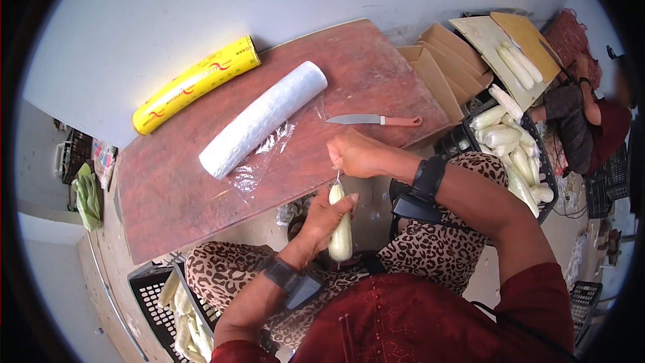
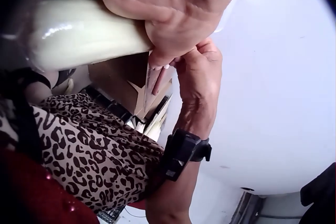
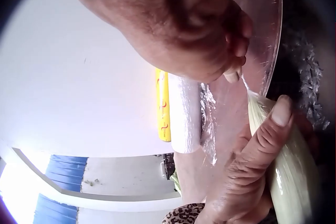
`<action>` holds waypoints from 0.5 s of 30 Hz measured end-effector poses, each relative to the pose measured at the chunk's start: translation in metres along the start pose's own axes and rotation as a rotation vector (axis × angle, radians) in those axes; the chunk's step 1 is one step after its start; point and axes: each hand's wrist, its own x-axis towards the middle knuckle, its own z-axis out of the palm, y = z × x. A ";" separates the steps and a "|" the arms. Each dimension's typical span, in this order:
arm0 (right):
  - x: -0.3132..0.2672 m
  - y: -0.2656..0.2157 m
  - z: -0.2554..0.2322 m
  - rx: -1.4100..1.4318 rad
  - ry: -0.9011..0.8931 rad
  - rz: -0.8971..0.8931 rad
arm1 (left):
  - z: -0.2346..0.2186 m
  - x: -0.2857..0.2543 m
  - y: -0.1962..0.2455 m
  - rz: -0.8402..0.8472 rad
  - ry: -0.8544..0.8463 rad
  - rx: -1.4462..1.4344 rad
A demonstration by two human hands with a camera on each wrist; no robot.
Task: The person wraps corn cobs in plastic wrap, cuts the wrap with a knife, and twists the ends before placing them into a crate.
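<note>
My left hand point(image 1: 327, 218) grips a pale wrapped corn cob point(image 1: 340, 228) upright over my lap; the cob point(image 2: 84, 32) fills the top of the left wrist view. My right hand point(image 1: 356, 154) pinches the twisted end of the cling film point(image 3: 245, 83) at the cob's top. The cob point(image 3: 289, 166) shows glossy under film in the right wrist view, with my left hand's thumb point(image 3: 275, 116) on it. A clear cling film roll point(image 1: 262, 117) lies on the brown board point(image 1: 376, 67), a loose sheet trailing from it.
A yellow film box point(image 1: 195, 83) lies at the board's far edge, a knife point(image 1: 373, 119) near my right hand. Black crates with corn stand at right point(image 1: 547, 168) and lower left point(image 1: 151, 296). Cardboard sheets point(image 1: 443, 67) and another seated person point(image 1: 591, 121) are at right.
</note>
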 end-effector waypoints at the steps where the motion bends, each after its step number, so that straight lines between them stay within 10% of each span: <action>1: 0.000 0.000 0.001 -0.008 0.007 0.007 | 0.000 0.000 -0.002 0.009 0.005 -0.004; 15: 0.008 0.002 0.008 -0.216 -0.035 0.030 | -0.009 0.016 -0.011 -0.133 0.162 -0.054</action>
